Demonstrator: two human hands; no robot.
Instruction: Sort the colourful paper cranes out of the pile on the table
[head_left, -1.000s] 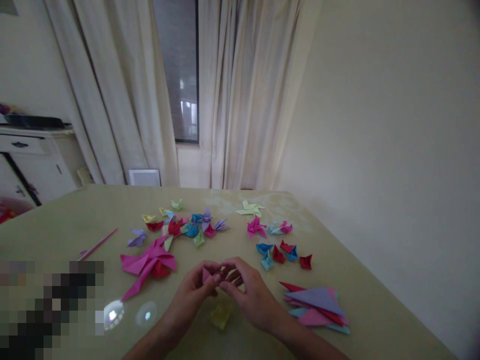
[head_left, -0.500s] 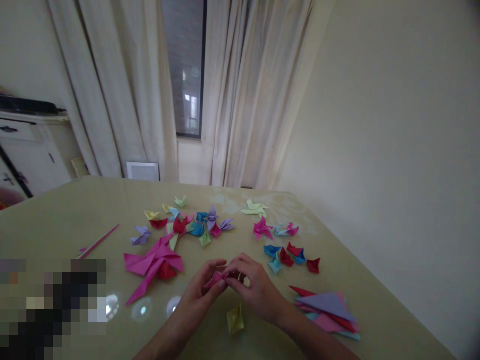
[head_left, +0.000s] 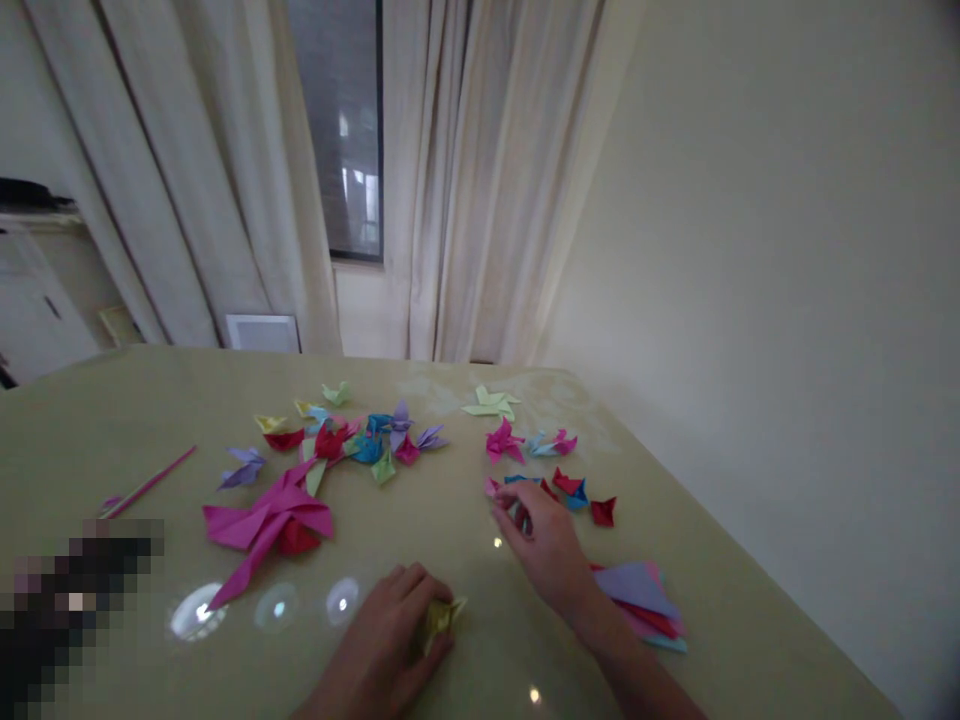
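My left hand point(head_left: 390, 625) rests low on the table with its fingers curled around a small yellow folded paper piece point(head_left: 441, 617). My right hand point(head_left: 541, 545) reaches forward and to the right, pinching a small pink folded paper piece point(head_left: 493, 487) at the edge of a cluster of blue and red folded pieces point(head_left: 574, 491). Just right of my right wrist lies a stack of coloured paper triangles point(head_left: 641, 600).
The olive table point(head_left: 112, 420) carries a large pink folded shape point(head_left: 262, 520), a spread of several small coloured folded pieces point(head_left: 360, 440), a pale green piece point(head_left: 491, 403) and a pink stick point(head_left: 146, 485). A wall stands close on the right, curtains and a window behind.
My hands were together on a pink piece. They have parted: the right carried the pink piece toward the blue and red cluster, the left dropped onto the yellow piece.
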